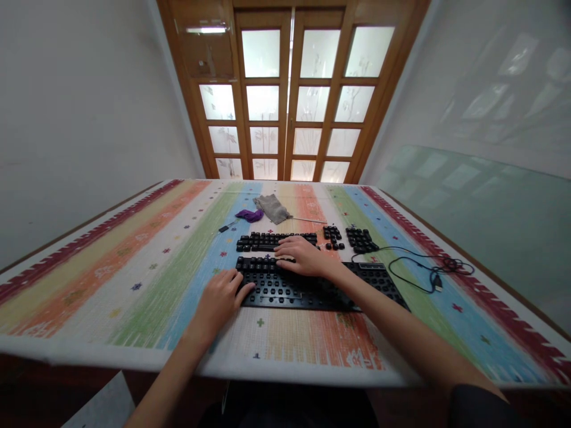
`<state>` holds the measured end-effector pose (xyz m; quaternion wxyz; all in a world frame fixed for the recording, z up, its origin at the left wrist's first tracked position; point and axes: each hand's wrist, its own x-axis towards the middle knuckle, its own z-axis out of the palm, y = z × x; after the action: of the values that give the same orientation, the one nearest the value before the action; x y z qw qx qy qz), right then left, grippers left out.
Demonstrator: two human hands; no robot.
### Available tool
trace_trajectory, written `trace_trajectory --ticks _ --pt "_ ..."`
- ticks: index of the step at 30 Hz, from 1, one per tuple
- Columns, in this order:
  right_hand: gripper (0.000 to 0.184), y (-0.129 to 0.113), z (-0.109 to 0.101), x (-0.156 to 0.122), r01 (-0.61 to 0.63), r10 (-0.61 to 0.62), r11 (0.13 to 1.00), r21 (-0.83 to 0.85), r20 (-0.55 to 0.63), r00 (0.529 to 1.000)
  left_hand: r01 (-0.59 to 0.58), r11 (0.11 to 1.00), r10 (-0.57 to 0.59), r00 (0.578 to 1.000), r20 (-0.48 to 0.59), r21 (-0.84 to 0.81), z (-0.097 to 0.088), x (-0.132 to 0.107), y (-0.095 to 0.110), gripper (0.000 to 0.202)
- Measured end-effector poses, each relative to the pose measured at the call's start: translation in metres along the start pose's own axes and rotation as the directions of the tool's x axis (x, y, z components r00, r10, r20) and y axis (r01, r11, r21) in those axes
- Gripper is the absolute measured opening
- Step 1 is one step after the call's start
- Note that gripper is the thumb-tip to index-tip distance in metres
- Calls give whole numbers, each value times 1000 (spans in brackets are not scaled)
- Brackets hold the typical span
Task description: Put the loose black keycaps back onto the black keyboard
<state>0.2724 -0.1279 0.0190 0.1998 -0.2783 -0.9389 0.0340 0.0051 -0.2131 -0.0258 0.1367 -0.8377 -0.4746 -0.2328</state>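
Observation:
A black keyboard (285,293) lies on the striped tablecloth in front of me. Keycaps cover part of its top row, while the lower rows show bare key stems. My left hand (224,292) grips the keyboard's left end, its thumb over the front left corner and its fingers at the edge. Above the top row is my right hand (300,255), palm down, fingers stretched leftward and apart from the thumb. Its fingertips lie between the keyboard and a block of loose black keycaps (256,241); no held object shows there. The hand hides some keys and keycaps.
More loose keycaps (360,239) sit behind the keyboard's right side. A black USB cable (430,270) coils at the right. Farther back lie a grey cloth (273,209), a purple cloth (250,215), a thin pale stick (307,220) and a small black piece (223,228).

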Motion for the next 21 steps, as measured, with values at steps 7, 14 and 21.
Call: trace_trajectory --ticks 7,14,21 --pt "19 13 14 61 -189 189 981 -49 -3 982 19 989 -52 973 -224 -149 12 -14 -7 29" --pt "24 39 36 107 -331 332 943 -41 13 943 45 970 -111 957 -268 -239 5 -10 -5 20" --pt "17 52 51 130 -357 357 934 -15 63 932 -37 963 -40 960 -279 -266 8 -11 -6 22"
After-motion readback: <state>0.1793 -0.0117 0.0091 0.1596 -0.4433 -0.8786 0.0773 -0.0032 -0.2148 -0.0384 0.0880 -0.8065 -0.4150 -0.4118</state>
